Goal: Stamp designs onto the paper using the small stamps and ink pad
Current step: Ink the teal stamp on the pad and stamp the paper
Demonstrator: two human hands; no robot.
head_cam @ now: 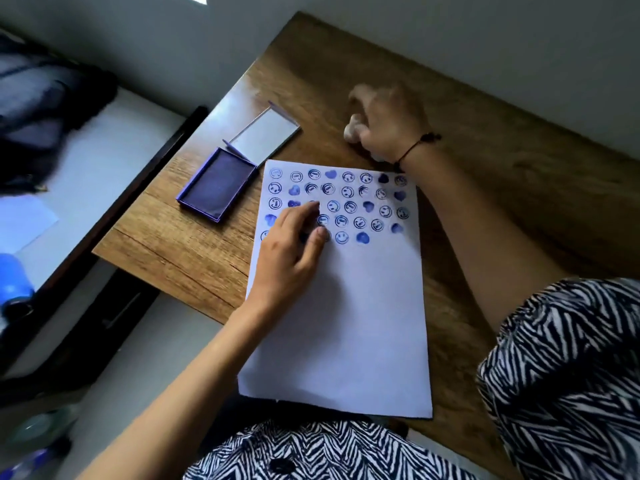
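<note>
The right hand (388,123) is motion-blurred beyond the far edge of the paper (346,323); a pale object (352,129) at its fingers cannot be identified as a stamp. The left hand (294,244) covers several prints in the left columns, and whether it holds anything cannot be determined. Dark items (41,109) at far left are blurred and unidentifiable. A blue object (14,275) is cut off by the left edge.

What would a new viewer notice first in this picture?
First, the white paper in the middle of the wooden table, its top covered with rows of blue stamped faces and hearts. The open purple ink pad lies left of it, and the left hand rests on the prints.
</note>
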